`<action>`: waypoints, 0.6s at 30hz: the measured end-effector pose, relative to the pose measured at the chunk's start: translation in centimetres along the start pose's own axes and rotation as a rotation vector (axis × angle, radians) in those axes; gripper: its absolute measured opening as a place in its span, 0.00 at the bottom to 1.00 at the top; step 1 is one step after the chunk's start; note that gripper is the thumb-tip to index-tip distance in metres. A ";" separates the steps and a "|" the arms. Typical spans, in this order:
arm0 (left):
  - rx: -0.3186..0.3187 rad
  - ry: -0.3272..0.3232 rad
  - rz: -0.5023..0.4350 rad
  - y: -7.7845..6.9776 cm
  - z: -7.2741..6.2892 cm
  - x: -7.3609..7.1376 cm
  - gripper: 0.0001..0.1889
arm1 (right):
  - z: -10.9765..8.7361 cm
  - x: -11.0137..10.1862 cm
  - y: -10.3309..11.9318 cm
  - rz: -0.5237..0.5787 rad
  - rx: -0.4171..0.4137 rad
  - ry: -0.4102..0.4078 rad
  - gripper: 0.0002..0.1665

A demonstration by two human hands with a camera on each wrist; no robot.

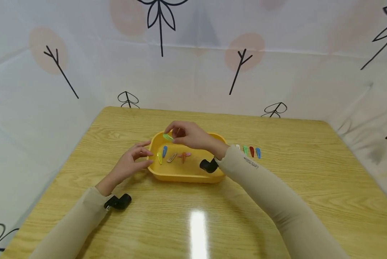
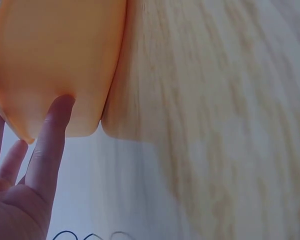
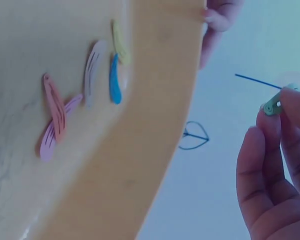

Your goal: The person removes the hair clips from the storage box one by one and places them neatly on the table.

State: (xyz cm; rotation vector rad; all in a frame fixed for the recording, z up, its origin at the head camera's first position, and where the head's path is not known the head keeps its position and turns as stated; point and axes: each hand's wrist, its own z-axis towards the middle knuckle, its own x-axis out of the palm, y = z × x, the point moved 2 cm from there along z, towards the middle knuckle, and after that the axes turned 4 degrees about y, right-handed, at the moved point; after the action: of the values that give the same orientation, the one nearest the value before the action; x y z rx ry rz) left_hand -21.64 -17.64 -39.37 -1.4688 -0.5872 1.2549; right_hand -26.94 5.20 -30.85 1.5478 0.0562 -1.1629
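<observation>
My right hand pinches a light green hair clip between thumb and fingertips, above the far left part of a yellow tray. The right wrist view shows the same clip at the fingertips. My left hand touches the tray's left end with spread fingers, one fingertip against the outer wall. Inside the tray lie a yellow clip, a blue clip, a brownish clip and an orange clip crossed over a pink clip.
Right of the tray, a row of clips lies on the wooden table: a white clip, a green clip, a red clip and a blue clip. A patterned white cloth hangs behind the table.
</observation>
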 end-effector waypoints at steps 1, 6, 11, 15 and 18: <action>0.002 0.000 0.001 0.0 0.0 0.0 0.13 | -0.1 -0.1 0.1 0.007 -0.001 -0.010 0.14; 0.008 -0.005 0.001 -0.1 -0.1 0.0 0.13 | -0.8 -0.4 0.5 0.027 -0.007 -0.063 0.14; 0.007 -0.008 0.008 -0.2 -0.1 0.0 0.12 | -1.7 -0.8 0.6 0.061 -0.011 -0.129 0.14; -0.001 -0.004 0.011 -0.1 -0.1 0.0 0.11 | -2.4 -1.2 0.5 0.093 -0.019 -0.183 0.14; -0.001 -0.001 0.008 0.0 -0.1 0.0 0.11 | -3.0 -1.5 0.4 0.124 -0.012 -0.216 0.15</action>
State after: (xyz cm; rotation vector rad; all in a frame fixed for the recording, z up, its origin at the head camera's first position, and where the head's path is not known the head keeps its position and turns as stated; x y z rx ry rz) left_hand -21.56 -17.71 -39.41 -1.4725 -0.5829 1.2613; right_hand -25.58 8.18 -29.98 1.3871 -0.1741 -1.2214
